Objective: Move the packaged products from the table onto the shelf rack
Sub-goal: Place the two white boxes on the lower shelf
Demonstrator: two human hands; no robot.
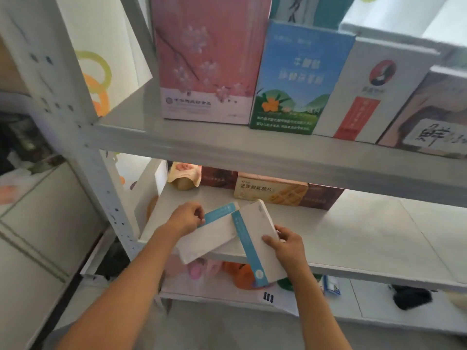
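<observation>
Being held out over the front lip of the middle shelf [353, 270] are two flat white boxes with blue bands, one in each hand. The right box [257, 238] is being gripped along its right edge by the right hand [288, 245], thumb laid on the top face and fingers curled round the side; its near end is hanging out past the shelf lip, over the tier below. The left box [209, 236] is being pinched at its far left corner by the left hand [187, 218], fingers curled onto the blue band. The far corners of the two boxes are meeting or overlapping; which lies on top cannot be told.

The placing step is judged to be in hand: both boxes are being brought onto the shelf rack [75, 117], neither yet released. Next, each box is likely to need squaring with the shelf and sliding inward until fully supported before it is let go.

Open shelf surface is being left to the right of the hands and between the boxes and the back row, where a biscuit box [270, 190] and a dark box [321, 197] are standing. The left upright and the shelf above, where the pink box [207, 59] is standing, are bounding the approach.
</observation>
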